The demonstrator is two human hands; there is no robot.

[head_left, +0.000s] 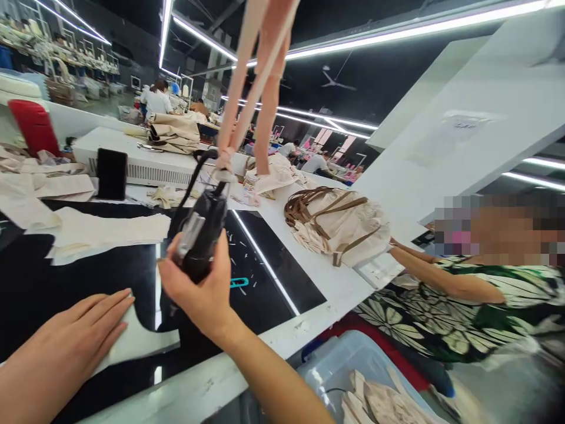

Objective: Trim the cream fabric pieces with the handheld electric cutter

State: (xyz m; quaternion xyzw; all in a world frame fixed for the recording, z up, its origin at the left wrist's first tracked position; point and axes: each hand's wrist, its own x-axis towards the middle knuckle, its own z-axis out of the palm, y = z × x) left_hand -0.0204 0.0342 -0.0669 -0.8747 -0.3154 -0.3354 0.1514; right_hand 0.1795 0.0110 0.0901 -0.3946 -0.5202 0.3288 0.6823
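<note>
Head view: pale fabric piece [143, 343] is pressed onto the black board [286, 277] by the flat, ungripping left hand [88, 330], probably to stop slipping; black tool [207, 229] is grasped by the right hand [206, 299] above the board, its weight apparently shared by the pink strap [267, 129].

black tool [205, 235] with silver side part, tilted, raised, pale curved-edged piece [145, 341], flat on black tabletop [26, 277]

the tool [205, 238] is black, the cloth [148, 344] off-white, the garment [410, 321] flower-patterned.
</note>
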